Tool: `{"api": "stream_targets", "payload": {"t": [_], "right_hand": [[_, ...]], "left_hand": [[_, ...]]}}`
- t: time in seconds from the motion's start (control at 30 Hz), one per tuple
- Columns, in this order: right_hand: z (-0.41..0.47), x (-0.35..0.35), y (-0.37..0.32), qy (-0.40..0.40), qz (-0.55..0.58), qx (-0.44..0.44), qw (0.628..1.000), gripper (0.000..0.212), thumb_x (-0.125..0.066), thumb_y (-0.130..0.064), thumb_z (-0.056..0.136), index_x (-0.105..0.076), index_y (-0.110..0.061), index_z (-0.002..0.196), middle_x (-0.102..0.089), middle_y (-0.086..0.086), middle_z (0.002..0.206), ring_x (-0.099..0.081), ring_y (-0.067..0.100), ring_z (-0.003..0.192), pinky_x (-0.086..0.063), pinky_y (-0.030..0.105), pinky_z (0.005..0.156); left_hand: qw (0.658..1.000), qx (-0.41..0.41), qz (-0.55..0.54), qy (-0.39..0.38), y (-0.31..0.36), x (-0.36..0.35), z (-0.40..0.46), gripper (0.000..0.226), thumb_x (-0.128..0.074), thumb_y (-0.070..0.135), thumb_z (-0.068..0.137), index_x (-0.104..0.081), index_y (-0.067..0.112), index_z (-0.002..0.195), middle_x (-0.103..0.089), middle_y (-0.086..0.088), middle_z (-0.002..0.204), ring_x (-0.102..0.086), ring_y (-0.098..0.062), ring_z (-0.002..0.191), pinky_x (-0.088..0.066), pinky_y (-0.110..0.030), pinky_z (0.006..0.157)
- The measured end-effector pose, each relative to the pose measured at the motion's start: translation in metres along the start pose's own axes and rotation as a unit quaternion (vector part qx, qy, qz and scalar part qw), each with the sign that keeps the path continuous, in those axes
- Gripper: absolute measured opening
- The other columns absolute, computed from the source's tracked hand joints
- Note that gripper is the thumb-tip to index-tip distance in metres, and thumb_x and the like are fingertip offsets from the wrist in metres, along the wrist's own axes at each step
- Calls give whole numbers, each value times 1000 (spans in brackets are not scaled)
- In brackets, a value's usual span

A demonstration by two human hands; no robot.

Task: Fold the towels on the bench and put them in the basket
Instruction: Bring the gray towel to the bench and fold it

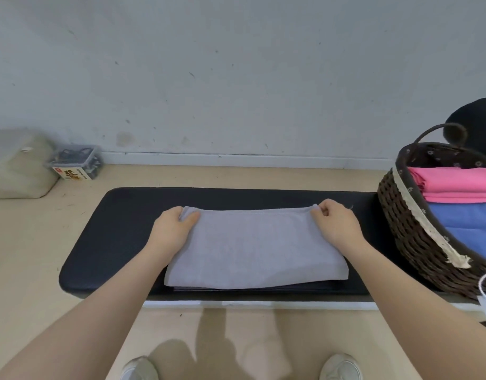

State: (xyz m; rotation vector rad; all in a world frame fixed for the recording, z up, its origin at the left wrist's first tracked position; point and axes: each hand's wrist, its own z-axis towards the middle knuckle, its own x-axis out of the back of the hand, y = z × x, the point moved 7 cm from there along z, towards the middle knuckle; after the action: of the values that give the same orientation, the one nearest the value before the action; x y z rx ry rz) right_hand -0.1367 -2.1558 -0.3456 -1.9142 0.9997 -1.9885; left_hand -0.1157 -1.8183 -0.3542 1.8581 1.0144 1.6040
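A pale grey towel lies folded flat on the black padded bench. My left hand pinches its far left corner. My right hand pinches its far right corner. A dark edge of something flat shows under the towel's near side. At the bench's right end stands a dark wicker basket with a lace trim. It holds a folded pink towel on top of a folded blue towel.
A wall runs behind the bench. On the floor at the far left sit a beige bag and a clear plastic box. A dark round object stands behind the basket. My shoes show below the bench.
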Motion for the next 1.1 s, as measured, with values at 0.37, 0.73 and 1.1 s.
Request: {"api": "stream_targets", "payload": {"t": [0.37, 0.73, 1.1], "right_hand": [[8, -3, 2, 38, -103, -16, 994, 31, -29, -36, 100, -49, -13, 99, -61, 8, 84, -58, 26, 75, -49, 38, 66], [-52, -47, -96, 16, -163, 265, 950, 42, -45, -12, 94, -46, -4, 135, -31, 17, 151, -25, 34, 141, -18, 44, 115], [-49, -71, -44, -92, -249, 133, 955, 70, -20, -62, 93, 2, -29, 151, 9, -5, 159, 8, 15, 147, 3, 38, 119]], "left_hand": [[995, -5, 63, 72, -2, 2, 5, 29, -34, 33, 100, -47, 8, 99, -54, -5, 79, -53, -23, 74, -39, -31, 58], [845, -386, 369, -38, 56, -69, -37, 53, -27, 28, 91, -54, 2, 128, -39, -16, 146, -38, -36, 135, -28, -47, 110], [885, -205, 406, -99, 7, -51, -33, 137, 12, 97, 35, 13, 21, 149, 20, -8, 156, 17, -24, 145, 9, -37, 117]]}}
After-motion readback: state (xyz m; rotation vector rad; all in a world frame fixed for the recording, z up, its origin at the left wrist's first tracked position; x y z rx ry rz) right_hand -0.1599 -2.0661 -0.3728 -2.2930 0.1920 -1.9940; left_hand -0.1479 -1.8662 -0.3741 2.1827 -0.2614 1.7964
